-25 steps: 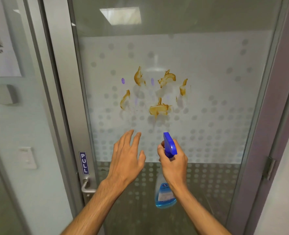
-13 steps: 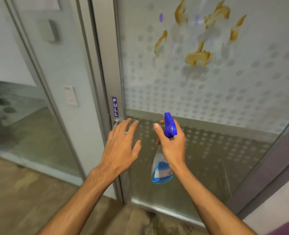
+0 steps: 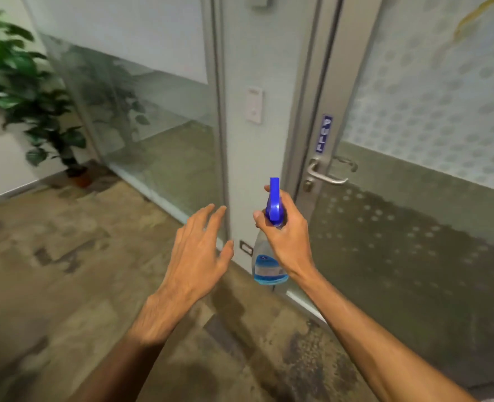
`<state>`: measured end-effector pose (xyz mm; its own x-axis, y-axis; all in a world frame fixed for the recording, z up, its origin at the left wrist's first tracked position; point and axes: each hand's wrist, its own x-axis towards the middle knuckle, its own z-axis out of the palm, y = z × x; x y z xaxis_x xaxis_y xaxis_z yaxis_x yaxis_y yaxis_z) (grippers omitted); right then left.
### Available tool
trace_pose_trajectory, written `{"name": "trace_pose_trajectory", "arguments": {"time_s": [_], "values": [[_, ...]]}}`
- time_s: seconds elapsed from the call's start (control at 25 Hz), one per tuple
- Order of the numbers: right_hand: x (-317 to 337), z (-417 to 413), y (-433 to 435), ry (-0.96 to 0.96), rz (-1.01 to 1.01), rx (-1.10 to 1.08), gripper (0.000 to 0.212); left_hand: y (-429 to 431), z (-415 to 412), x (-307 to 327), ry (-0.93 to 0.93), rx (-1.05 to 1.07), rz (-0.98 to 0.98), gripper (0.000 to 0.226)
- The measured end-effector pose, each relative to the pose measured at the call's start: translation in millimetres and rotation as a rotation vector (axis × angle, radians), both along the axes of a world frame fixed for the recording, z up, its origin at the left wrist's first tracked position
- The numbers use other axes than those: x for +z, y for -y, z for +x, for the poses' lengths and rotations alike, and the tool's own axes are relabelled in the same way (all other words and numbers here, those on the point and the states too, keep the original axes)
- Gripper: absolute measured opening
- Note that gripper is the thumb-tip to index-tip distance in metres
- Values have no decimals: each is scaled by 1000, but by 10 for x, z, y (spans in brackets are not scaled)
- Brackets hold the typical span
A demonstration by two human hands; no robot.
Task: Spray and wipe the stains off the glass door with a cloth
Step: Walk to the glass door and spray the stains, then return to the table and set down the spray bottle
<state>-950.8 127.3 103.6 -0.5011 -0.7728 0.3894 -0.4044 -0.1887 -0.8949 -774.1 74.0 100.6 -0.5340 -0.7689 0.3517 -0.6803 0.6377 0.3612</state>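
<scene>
My right hand grips the neck of a clear spray bottle with a blue trigger head and blue liquid at the bottom. It hangs upright in front of the door frame. My left hand is beside it to the left, fingers spread, holding nothing. The glass door with frosted dots fills the right side. Only one brown stain streak shows at the top right corner. No cloth is in view.
A metal lever handle and a blue PULL sticker sit on the door's left stile. A glass wall panel runs to the left, with a potted plant at its far end. Mottled brown floor lies below.
The view has swung down and to the left, so the stains have slid almost out of the top right. Both hands keep their poses, with the bottle still held.
</scene>
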Motion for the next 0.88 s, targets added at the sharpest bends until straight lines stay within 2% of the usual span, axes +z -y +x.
{"name": "trace_pose_trajectory", "arguments": {"time_s": [0.16, 0.44, 0.72, 0.8, 0.88], "values": [[-144, 1084, 327, 9, 24, 182, 29, 21, 1175, -114, 8, 157, 19, 66], [-222, 2989, 722, 32, 105, 528, 43, -121, 3100, -186, -4, 449, 18, 66], [-262, 4723, 1073, 16, 125, 932, 20, -409, 4671, -250, -78, 854, 56, 66], [-240, 5195, 1153, -3, 116, 1034, 34, -473, 5046, -274, -65, 959, 95, 68], [-228, 5688, 1275, -27, 121, 1144, 33, -480, 5437, -318, -73, 1061, 106, 69]]}}
